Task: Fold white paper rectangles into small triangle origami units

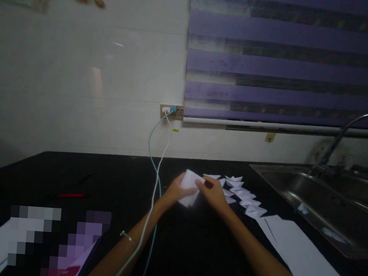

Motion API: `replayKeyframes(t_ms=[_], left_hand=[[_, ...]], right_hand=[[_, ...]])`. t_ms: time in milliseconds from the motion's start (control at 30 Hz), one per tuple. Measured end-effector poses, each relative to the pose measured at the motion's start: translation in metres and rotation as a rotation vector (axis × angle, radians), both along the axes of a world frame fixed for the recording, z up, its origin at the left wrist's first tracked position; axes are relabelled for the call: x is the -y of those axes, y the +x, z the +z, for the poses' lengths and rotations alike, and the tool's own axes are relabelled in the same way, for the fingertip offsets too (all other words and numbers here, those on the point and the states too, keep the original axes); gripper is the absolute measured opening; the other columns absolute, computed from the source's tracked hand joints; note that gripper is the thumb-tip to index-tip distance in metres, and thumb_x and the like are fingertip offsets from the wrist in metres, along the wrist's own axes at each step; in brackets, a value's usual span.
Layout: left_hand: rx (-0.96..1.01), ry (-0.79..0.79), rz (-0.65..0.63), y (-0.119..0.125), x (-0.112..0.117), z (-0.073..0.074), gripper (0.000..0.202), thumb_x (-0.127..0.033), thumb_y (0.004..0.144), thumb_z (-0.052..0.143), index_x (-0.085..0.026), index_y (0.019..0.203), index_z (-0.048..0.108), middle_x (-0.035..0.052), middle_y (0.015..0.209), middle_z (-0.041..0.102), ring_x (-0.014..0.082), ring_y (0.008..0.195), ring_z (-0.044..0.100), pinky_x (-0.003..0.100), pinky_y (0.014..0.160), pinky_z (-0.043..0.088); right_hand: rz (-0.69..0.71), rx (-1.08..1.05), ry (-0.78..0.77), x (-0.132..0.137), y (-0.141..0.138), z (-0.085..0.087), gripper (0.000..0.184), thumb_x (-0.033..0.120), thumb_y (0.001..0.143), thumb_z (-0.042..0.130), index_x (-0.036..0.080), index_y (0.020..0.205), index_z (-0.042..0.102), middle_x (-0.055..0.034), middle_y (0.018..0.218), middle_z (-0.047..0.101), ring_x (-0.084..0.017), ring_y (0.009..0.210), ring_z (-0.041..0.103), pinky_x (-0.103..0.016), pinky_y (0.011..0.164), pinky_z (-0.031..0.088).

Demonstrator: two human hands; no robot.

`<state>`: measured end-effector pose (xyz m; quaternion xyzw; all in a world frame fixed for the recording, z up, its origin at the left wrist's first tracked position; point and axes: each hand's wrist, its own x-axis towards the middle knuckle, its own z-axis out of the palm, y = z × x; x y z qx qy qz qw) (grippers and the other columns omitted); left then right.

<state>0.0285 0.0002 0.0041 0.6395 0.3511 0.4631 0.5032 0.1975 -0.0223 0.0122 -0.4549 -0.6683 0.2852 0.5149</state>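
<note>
Both my hands meet over the black countertop [111, 179], holding a folded white paper piece [189, 188] between them. My left hand [175, 192] grips its left side with fingers curled round it. My right hand [213, 193] pinches its upper right edge. A thin bracelet [128, 236] sits on my left wrist. Just right of my hands lie several folded white paper boats [243, 194] in a row on the counter.
A steel sink [318, 198] with a curved tap [345, 132] is at the right. Flat white sheets [302, 255] lie at the front right. Two cables [154, 182] run from a wall socket [172, 111] down past my left arm. A red pen [71, 195] lies at the left.
</note>
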Motion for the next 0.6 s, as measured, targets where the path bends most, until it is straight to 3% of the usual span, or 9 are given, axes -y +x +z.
replayKeyframes(t_ms=[233,467,600], left_hand=[[0.063,-0.175,-0.197,-0.0048,0.0031,-0.0022,0.051,-0.049,0.073,0.068,-0.007,0.100,0.063,0.0094,0.079,0.067,0.0144,0.060,0.061,0.024,0.056,0.047],[-0.109,-0.036,-0.010,0.0000,0.0014,-0.0028,0.045,-0.047,0.071,0.070,-0.006,0.089,0.068,0.0106,0.078,0.069,0.0162,0.063,0.062,0.022,0.053,0.045],[-0.128,0.010,0.009,0.0034,0.0037,-0.0010,0.042,-0.043,0.069,0.072,-0.007,0.091,0.069,0.0101,0.080,0.069,0.0174,0.065,0.063,0.023,0.055,0.046]], right_hand=[[0.030,-0.025,-0.004,0.0001,0.0048,0.0000,0.030,0.044,0.082,0.057,0.016,0.083,0.067,-0.0025,0.070,0.063,-0.018,0.064,0.057,-0.026,0.055,0.042],[0.037,-0.081,-0.056,0.0009,0.0022,-0.0001,0.033,0.048,0.076,0.063,0.016,0.081,0.068,-0.0037,0.071,0.065,-0.019,0.064,0.059,-0.027,0.055,0.045],[-0.014,-0.039,-0.063,-0.0030,0.0046,-0.0055,0.037,0.052,0.075,0.063,0.016,0.076,0.068,-0.0032,0.064,0.064,-0.017,0.058,0.056,-0.026,0.050,0.042]])
